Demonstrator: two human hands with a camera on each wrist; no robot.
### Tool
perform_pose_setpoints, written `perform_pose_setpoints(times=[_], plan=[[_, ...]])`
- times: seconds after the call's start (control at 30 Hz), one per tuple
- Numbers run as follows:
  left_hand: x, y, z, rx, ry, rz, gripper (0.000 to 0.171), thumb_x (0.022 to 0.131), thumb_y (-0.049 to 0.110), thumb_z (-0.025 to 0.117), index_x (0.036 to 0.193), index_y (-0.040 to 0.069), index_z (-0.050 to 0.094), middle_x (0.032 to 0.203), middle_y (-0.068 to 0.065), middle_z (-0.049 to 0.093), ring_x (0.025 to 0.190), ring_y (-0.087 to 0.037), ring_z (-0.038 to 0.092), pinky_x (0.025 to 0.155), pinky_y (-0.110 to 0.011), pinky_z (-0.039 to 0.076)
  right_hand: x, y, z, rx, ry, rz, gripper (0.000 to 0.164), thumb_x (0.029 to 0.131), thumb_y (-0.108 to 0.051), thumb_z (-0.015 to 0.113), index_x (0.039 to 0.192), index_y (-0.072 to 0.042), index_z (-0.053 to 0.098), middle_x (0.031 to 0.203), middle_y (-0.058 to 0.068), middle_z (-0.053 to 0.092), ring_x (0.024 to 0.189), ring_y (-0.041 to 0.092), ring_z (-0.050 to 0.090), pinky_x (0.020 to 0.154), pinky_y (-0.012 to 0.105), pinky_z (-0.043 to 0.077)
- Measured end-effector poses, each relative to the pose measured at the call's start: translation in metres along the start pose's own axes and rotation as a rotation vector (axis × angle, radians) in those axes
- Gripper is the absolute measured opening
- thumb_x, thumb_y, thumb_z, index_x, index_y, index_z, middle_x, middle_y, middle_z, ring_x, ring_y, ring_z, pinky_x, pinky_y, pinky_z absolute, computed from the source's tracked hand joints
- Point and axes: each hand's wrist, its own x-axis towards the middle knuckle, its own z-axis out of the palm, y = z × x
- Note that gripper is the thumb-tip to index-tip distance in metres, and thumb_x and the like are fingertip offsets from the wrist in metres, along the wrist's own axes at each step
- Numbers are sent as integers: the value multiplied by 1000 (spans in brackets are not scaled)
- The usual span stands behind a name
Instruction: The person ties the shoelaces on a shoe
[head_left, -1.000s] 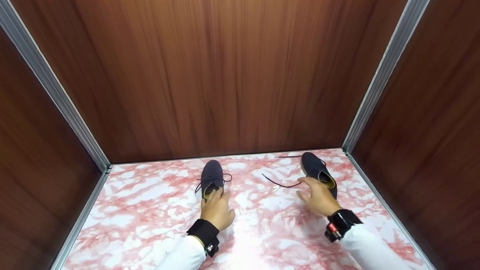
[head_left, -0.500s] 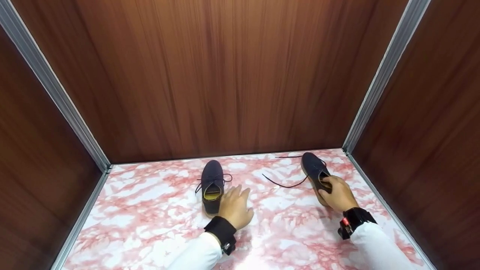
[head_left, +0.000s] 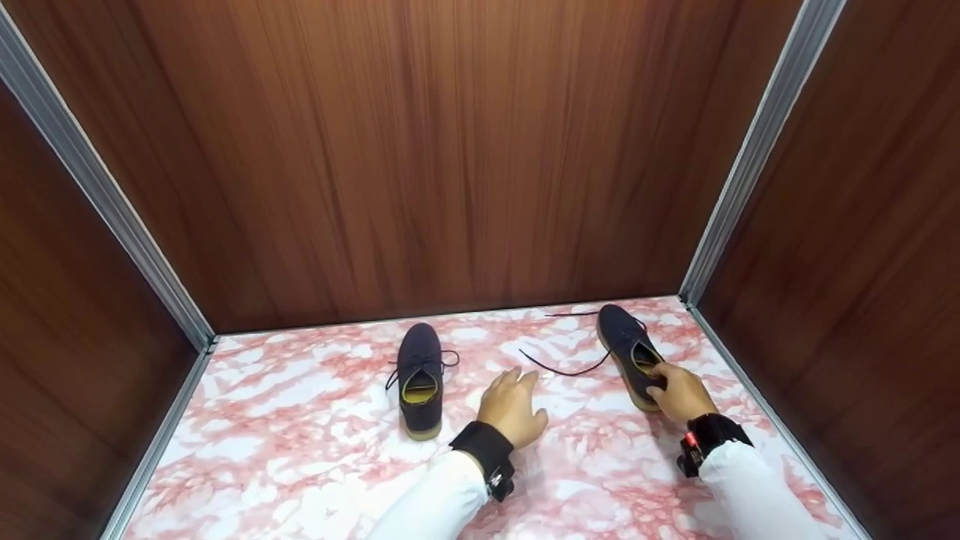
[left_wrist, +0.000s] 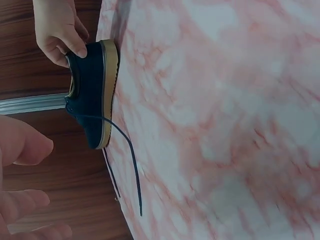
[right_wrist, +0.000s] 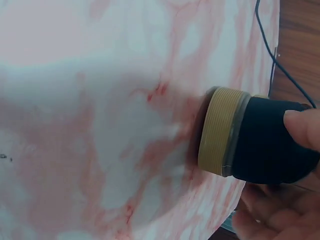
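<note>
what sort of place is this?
Likely a small panelled booth or workstation: wood-grain panels on three sides, metal corner strips between them, and a pink-and-white marbled surface below.

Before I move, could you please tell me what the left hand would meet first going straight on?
Probably the loose lace of the shoe the right hand holds, though the left hand may pass above it; depth is unclear.
</note>
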Motion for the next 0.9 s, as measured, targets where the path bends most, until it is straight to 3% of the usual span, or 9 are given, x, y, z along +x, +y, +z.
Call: perform_pose_setpoints(times=[0.23, 0.47, 0.73, 0.83, 0.9], plan=[[12, 23, 7, -102, -47, -51, 61, 87, 30, 73, 143, 9, 62, 147, -17, 62, 136, -36, 59, 113, -48, 49, -7, -7, 3, 18, 67, -17, 19, 95, -11, 74, 112, -3, 69, 115, 26, 73, 107, 44, 69, 92, 58, 54], [21, 37, 18, -173, -41, -23, 58, 88, 30, 73, 140, 5, 64, 139, -15, 68, 132, -33, 63, 112, -41, 51, -19, -33, 13, 109, 132, -56, 12, 91, -9, 79, 98, -5, 70, 103, 19, 77, 99, 36, 73, 86, 50, 57], [18, 35, 28, -266, -34, -36, 54, 91, 29, 71, 138, 5, 66, 134, -17, 71, 129, -33, 65, 110, -41, 52, -35, -62, 29, 203, 162, -84, 16, 85, -6, 84, 86, -11, 68, 95, 9, 78, 102, 29, 75, 87, 44, 61], [17, 29, 30, -326, -52, -87, 55, 95, 33, 69, 137, -1, 64, 129, -20, 72, 124, -35, 67, 106, -44, 53, -41, -74, 32, 223, 168, -95, 17, 85, -7, 85, 84, -13, 69, 90, 4, 76, 94, 20, 73, 85, 39, 61], [16, 25, 30, -369, -56, -135, 64, 96, 41, 69, 140, -4, 59, 127, -24, 71, 121, -37, 68, 104, -46, 54, -45, -81, 34, 243, 171, -96, 18, 84, -7, 85, 84, -14, 69, 87, 1, 75, 88, 15, 71, 80, 33, 60]])
